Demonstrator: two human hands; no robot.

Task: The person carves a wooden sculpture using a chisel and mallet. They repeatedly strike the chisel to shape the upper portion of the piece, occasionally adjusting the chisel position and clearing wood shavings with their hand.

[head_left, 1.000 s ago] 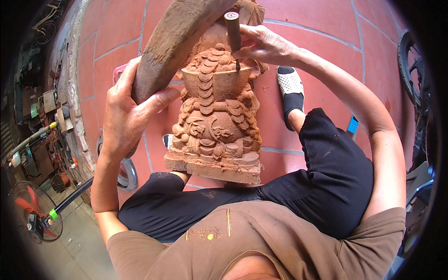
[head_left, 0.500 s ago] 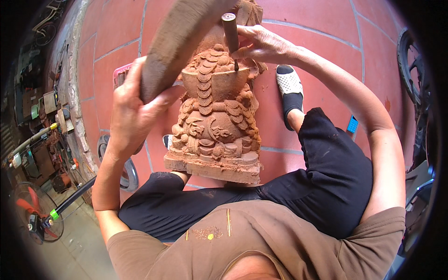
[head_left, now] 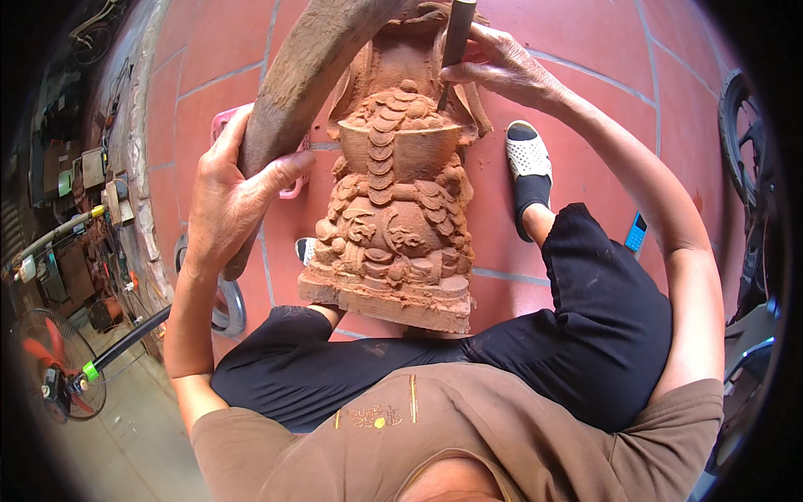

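Observation:
In front of me lies a reddish-brown wood carving (head_left: 406,226), cut with a bowl heaped with round pieces, a hanging string of overlapping coins and a stepped base. My right hand (head_left: 510,71) is closed round a dark-handled chisel (head_left: 458,38). Its narrow blade points down at the far right side of the heap, where the exact contact is hard to see. With my left hand (head_left: 224,201) I grip a thick, curved wooden mallet (head_left: 314,71), raised over the carving's left side. The mallet's upper end reaches the picture's top edge.
Red floor tiles (head_left: 585,109) surround the carving, with a pink plastic basket (head_left: 293,188) partly behind my left hand. On the right are a blue phone (head_left: 636,232) and a wheel (head_left: 736,125). A fan (head_left: 63,368) and cluttered tools stand at left.
The chisel has shifted from the bowl's rim to farther up and right beside the heap. The mallet has tilted, and its lower end now shows below my left hand.

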